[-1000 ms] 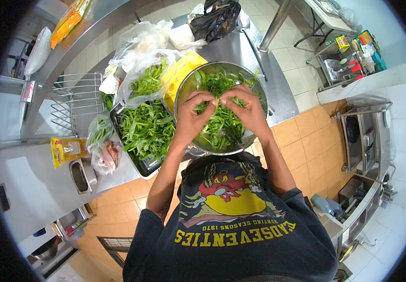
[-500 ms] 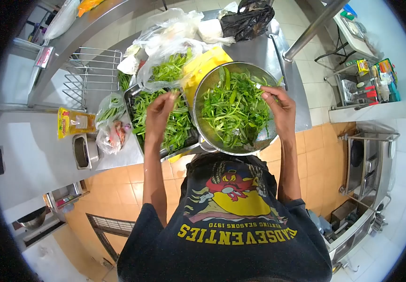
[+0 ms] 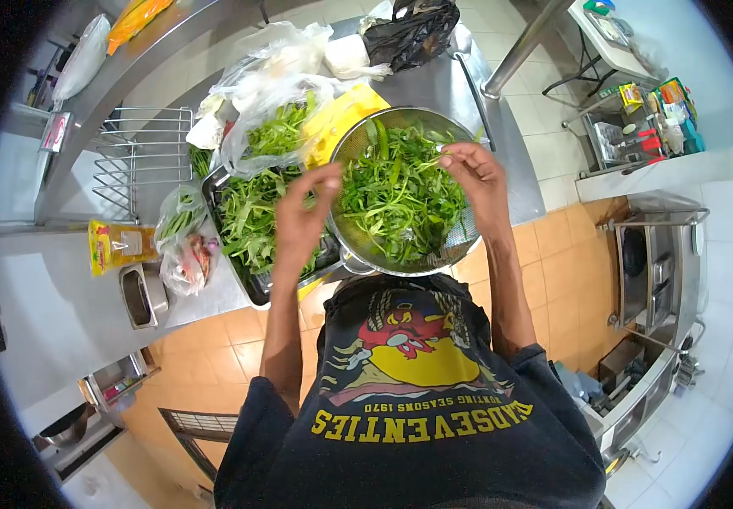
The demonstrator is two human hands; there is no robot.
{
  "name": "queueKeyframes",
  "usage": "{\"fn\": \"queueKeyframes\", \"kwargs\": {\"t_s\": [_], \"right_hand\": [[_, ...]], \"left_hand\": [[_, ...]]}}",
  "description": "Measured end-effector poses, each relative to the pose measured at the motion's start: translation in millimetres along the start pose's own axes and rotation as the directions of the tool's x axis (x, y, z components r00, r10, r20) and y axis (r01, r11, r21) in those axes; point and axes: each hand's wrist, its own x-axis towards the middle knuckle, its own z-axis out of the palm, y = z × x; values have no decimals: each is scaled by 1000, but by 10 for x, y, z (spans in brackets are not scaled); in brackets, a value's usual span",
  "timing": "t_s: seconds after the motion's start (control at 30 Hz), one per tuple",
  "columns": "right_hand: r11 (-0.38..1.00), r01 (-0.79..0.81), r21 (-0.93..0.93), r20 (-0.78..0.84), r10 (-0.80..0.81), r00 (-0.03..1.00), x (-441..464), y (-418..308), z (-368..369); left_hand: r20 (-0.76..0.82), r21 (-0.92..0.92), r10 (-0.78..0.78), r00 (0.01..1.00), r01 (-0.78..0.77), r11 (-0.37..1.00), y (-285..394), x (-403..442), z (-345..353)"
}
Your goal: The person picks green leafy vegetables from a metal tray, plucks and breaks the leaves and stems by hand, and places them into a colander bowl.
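Observation:
My left hand (image 3: 301,216) hovers over the right part of a metal tray (image 3: 258,299), close to the left rim of the colander. Its fingers are slightly blurred, with thumb and index apart and nothing visible between them. Above the right side of the round metal colander (image 3: 352,253), my right hand (image 3: 478,180) pinches a thin green stem between thumb and fingertips. Loose leafy greens (image 3: 400,191) fill much of the colander. More greens (image 3: 252,212) lie in the tray, partly behind my left hand and forearm.
Behind the tray, a clear plastic bag (image 3: 277,93) holds greens beside a yellow object (image 3: 341,119). A black bag (image 3: 413,34) and a long-handled utensil (image 3: 474,93) lie farther back. At left are a wire rack (image 3: 142,157), small bags (image 3: 186,265), a yellow packet (image 3: 120,246) and a metal container (image 3: 142,297).
From meeting over the colander a second ago, my hands have moved apart, the left toward the tray and the right toward the colander's right side. My left fingers have since spread. The view has shifted.

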Motion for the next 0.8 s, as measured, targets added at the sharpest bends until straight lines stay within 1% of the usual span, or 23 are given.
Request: {"fn": "queueKeyframes", "kwargs": {"t_s": [0.03,0.1,0.2,0.23,0.3,0.37,0.47,0.5,0.57,0.6,0.7,0.77,0.8], "right_hand": [[1000,-2,4,6,2,1000,0,20,9],[1000,-3,30,10,3,1000,-9,26,30],[994,-11,108,13,10,1000,-30,25,52],[990,-20,141,18,18,1000,-32,29,49],[981,-27,190,25,23,999,-42,55,40],[988,-36,148,24,33,999,-56,51,24],[992,-66,108,43,62,997,-74,63,27],[993,-75,96,53,70,996,-66,65,29],[997,-14,73,87,8,996,-57,122,38],[998,17,62,105,-24,994,-51,112,61],[998,24,-50,162,-16,987,-72,9,122],[985,97,-144,179,-71,981,-72,-24,118],[973,133,-189,189,-97,977,-71,-42,115]], "left_hand": [[72,-14,46,996,-45,999,119,29,150],[190,32,145,971,-154,988,378,103,378],[182,33,203,962,-213,977,377,190,623],[175,5,160,972,-163,987,357,205,679],[210,-109,58,976,-36,993,237,201,741],[264,-210,-35,964,93,973,169,191,762],[328,-347,-100,939,219,912,194,163,761],[340,-349,-114,933,238,906,191,164,755],[366,-354,-141,920,278,893,186,167,743],[341,-345,-125,932,248,905,198,165,736],[281,-300,-68,957,155,941,219,151,717],[258,-248,-17,966,84,965,177,158,699],[259,-244,-24,966,89,966,191,159,684]]}}
